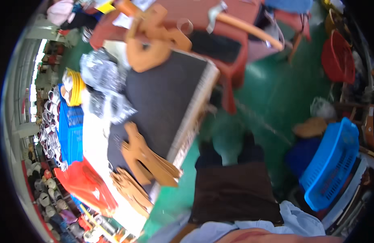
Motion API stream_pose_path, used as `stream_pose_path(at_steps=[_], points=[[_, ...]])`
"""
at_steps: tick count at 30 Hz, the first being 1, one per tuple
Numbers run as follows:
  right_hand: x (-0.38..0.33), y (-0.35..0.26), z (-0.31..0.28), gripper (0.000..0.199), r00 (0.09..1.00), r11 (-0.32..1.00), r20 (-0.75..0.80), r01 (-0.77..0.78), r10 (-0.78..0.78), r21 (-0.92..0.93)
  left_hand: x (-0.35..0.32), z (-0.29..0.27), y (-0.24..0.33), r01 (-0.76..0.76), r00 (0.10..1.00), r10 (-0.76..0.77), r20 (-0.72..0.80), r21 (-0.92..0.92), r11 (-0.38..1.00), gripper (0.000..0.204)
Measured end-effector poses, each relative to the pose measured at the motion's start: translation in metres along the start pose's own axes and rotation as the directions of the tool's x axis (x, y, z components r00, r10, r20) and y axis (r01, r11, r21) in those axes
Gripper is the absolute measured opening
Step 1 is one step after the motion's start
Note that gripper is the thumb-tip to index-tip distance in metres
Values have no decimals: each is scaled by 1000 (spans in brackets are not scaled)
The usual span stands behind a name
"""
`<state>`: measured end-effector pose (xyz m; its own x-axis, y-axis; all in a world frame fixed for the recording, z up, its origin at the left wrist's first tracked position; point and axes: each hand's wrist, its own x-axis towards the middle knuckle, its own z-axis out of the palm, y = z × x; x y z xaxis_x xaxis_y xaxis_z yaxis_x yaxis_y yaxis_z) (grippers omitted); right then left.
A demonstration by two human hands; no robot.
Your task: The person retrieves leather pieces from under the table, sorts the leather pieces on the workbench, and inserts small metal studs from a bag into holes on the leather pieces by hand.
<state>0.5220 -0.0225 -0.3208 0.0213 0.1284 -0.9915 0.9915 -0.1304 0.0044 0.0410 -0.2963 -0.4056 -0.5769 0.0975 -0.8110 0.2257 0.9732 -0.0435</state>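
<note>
Since neither the left hand nor the right hand shows in this blurred head view, the state of either grip cannot be reported: only a light blue sleeve (292, 220) and what may be a forearm cross the lower edge, and nothing is seen to be held.

Nearest that edge lies a brown cloth (235, 190), flat and seemingly across the lap, with nothing on it. Just to its left, on the near corner of the dark work table (166, 93), rests a stack of tan cut pieces (148, 162), fanned and overhanging the table's edge. A second tan stack (130, 190) sits beside it on a white strip. A further tan group (150, 44) lies at the table's far end, partly over a red plastic stool (235, 36).

Assessment: cut pieces are sorted into at least three lots, and none is under work at this moment. Which lot is finished cannot be determined.

Surroundings: silver patterned pieces (102, 77) and yellow loops (75, 87) at the table's left, a blue crate (71, 129), a red bag (85, 186), a blue basket (332, 162) tilted on the right, a red basket (338, 56), and green floor (272, 97).
</note>
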Motion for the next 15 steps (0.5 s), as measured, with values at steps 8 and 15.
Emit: stream_pose_path(at_steps=[8, 15], points=[[12, 91, 67, 62, 974, 997, 214, 78, -77, 5, 43, -18, 120, -42, 996, 52, -74, 135, 990, 34], [99, 64, -20, 52, 668, 815, 692, 544, -276, -200, 157, -58, 259, -316, 819, 402, -409, 263, 911, 40]])
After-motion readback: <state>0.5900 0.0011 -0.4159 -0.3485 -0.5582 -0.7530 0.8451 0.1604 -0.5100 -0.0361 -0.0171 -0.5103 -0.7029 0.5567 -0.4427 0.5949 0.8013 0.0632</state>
